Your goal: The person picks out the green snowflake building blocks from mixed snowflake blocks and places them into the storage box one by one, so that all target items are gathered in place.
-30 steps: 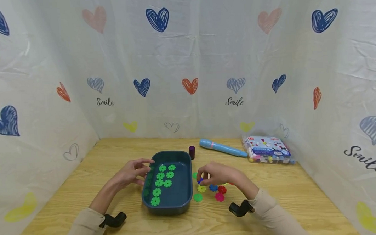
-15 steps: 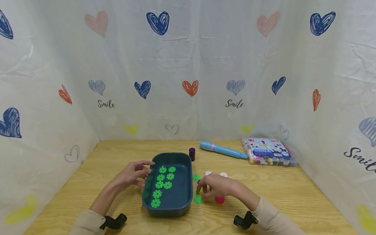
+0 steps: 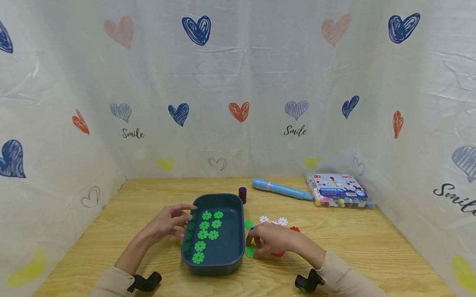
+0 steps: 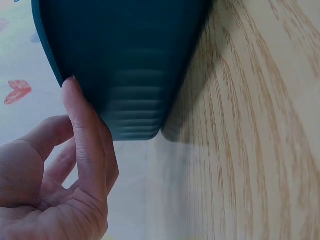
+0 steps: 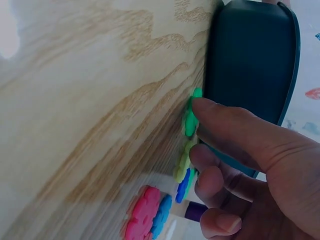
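Observation:
My left hand is at the left side of a dark blue-green tray, fingertips right at its rim. In the left wrist view, one finger reaches up to the tray's edge. Several green snowflake discs lie inside the tray, toward its left. Just right of the tray, my right hand is low over loose discs, fingers bent. Its thumb tip meets the edge of a green snowflake disc, with the other fingertips near a yellow disc. The hand partly hides the loose discs.
White discs and a red disc lie beyond my right hand. Behind the tray stands a purple cylinder. Farther back are a light-blue microphone-shaped stick and a clear box of colourful parts, before a heart-print curtain.
My right hand has left the dark blue disc it held among the loose pieces and moved nearer to me, down to the green disc. The left hand stays at the tray's rim.

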{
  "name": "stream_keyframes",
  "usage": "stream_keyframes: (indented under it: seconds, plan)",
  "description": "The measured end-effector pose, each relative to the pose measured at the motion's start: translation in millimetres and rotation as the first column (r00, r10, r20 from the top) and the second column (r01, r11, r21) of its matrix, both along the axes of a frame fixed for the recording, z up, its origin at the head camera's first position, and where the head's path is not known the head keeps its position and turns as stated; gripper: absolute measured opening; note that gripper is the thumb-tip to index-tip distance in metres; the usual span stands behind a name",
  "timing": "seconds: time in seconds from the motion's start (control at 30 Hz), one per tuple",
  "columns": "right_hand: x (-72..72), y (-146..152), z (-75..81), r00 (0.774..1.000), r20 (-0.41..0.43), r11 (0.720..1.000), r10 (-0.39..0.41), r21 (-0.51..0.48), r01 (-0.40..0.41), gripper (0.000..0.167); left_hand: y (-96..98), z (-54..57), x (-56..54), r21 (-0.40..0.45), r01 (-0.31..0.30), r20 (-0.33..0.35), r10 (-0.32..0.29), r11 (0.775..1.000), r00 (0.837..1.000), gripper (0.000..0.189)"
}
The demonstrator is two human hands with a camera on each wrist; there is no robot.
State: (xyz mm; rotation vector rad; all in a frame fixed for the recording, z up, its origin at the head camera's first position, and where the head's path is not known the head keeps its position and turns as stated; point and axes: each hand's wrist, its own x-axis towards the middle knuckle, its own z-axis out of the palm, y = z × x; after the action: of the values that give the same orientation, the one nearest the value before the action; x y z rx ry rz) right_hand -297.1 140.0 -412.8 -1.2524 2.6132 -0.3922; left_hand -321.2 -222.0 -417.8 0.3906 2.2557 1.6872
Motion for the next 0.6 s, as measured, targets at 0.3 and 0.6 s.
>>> stream_keyframes:
  seconds: [0.3,0.6]
  plan:
    - [-1.0,-2.1,-2.6,1.000,0.010,1.000,-0.014,-0.003,0.014,0.025,0.2,-1.4,0.6,0.005,0.001,0.011,-0.001,1.000,1.000,0.052]
    - [-3.4,-3.2,-1.2,0.998,0.048,0.999,-0.031,-0.005,0.031,0.024,-0.9,-0.1,0.3,0.003,0.000,0.001,0.000,1.000,1.000,0.052]
